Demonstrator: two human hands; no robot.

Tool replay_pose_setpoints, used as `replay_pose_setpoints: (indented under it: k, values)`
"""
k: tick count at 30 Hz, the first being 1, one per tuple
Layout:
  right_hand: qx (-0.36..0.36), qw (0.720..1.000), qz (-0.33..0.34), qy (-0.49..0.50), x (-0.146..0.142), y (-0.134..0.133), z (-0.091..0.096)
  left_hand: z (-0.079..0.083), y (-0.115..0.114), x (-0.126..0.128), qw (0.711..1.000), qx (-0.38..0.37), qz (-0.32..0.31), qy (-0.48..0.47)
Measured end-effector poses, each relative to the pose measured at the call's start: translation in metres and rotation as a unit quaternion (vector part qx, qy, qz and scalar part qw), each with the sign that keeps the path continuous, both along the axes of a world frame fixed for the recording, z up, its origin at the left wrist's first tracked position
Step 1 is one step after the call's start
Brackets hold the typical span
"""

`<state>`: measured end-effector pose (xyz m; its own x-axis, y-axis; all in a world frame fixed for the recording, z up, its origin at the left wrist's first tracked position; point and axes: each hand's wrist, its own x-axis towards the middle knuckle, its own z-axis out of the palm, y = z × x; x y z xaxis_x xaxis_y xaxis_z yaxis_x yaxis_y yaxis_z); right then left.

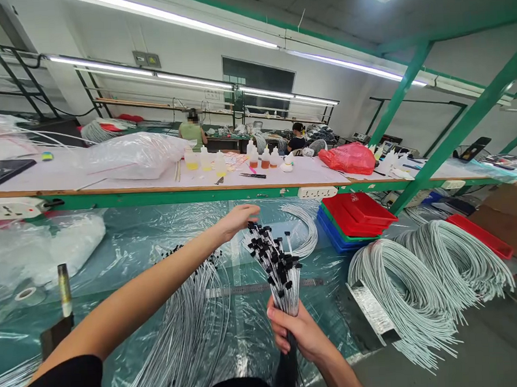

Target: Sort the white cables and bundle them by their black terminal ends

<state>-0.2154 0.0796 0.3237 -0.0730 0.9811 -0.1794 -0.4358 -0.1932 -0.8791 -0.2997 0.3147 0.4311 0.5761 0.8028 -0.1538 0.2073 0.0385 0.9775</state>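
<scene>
My right hand [299, 330] is wrapped round a bundle of thin grey cables [284, 284], held upright so their black-tipped ends [273, 250] fan out at the top. My left hand [237, 219] reaches forward over the bench, fingers curled by the topmost black tips; whether it pinches one I cannot make out. Under my left forearm lies a loose sheaf of grey cables [191, 330] on the plastic-covered green bench [149, 251].
Large coils of grey cable [423, 289] lie at the right, beside stacked red, green and blue trays [355, 217]. A raised shelf [197, 185] carries bottles, scissors, plastic bags. A metal post [65, 290] stands at left. Two people sit at far benches.
</scene>
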Motion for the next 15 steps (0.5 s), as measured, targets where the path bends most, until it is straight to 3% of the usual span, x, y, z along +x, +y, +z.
replay_pose_setpoints:
  k: [7,12,15]
  values:
    - [0.025,1.000,-0.002,0.010,0.000,0.000,0.002,0.001,-0.026,0.007,0.979,-0.109,-0.121,-0.122]
    - [0.034,0.999,-0.003,0.009,0.003,-0.004,0.000,0.002,-0.047,0.006,0.982,-0.020,-0.165,-0.094]
    - [0.034,0.999,-0.008,0.013,0.004,-0.006,-0.001,-0.003,-0.051,0.005,0.978,-0.011,-0.199,-0.065]
